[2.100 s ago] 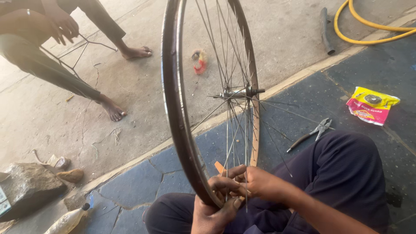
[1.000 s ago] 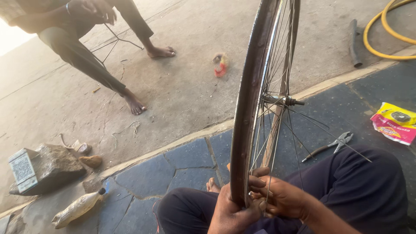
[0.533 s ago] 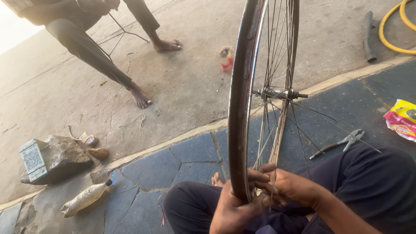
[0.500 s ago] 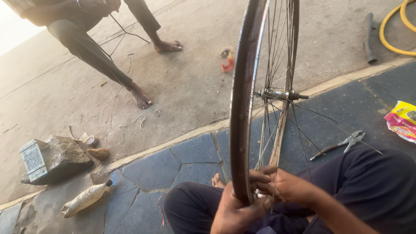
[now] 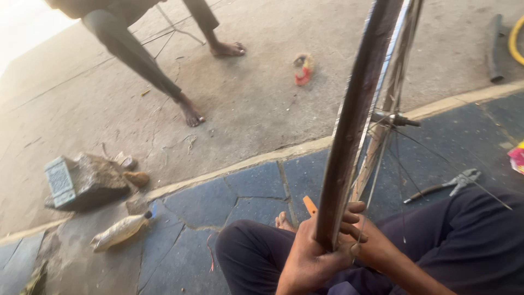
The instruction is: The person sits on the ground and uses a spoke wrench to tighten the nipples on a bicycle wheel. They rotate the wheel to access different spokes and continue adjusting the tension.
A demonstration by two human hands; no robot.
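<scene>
Seated on the paved floor, a person's left hand and right hand close around an upright bicycle wheel, best gripped firmly near its base.

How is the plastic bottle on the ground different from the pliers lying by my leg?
The plastic bottle is fat, pale and brownish; the pliers are thin, grey metal. The bottle lies far left near a stone block; the pliers lie right, behind the wheel spokes. Both lie flat on the floor, untouched by either hand.
</scene>
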